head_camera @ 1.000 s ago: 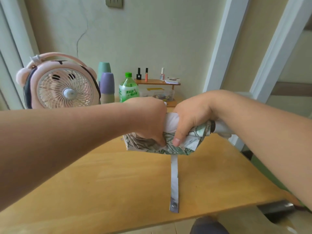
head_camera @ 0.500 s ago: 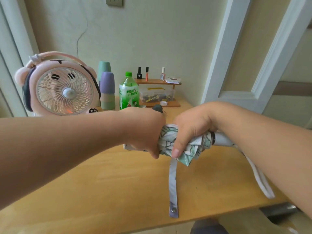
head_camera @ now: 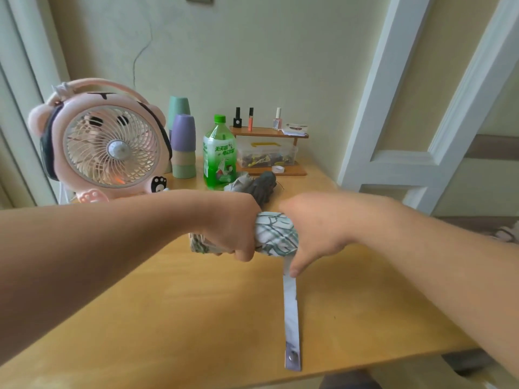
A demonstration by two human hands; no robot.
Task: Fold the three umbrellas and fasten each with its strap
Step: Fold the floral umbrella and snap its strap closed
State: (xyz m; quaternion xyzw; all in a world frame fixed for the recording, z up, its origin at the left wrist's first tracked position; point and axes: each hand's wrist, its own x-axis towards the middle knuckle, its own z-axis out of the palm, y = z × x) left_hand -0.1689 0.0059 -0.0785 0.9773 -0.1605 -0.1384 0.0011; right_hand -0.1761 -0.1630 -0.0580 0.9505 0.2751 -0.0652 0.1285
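Observation:
A white umbrella with a green leaf print (head_camera: pixel 276 233) is held rolled up above the wooden table (head_camera: pixel 168 318). My left hand (head_camera: pixel 233 228) grips its left part, with the canopy folds sticking out to the left. My right hand (head_camera: pixel 314 231) is wrapped round its right part, the thumb pointing down. Its grey strap (head_camera: pixel 290 313) hangs from the roll to the table, the snap button at its end near the front edge. A grey folded umbrella (head_camera: pixel 259 186) lies behind my hands.
A pink bear-shaped fan (head_camera: pixel 109 147) stands at the back left. Stacked cups (head_camera: pixel 183 144), a green bottle (head_camera: pixel 219 155) and a small wooden shelf with nail polish over a plastic box (head_camera: pixel 266 151) line the wall. A white door frame (head_camera: pixel 393 108) rises on the right.
The umbrella's roll has tightened and my hands have shifted lower in view. My right hand has turned further over it, now hiding the handle and wrist cord. The camera tipped down, revealing the grey umbrella.

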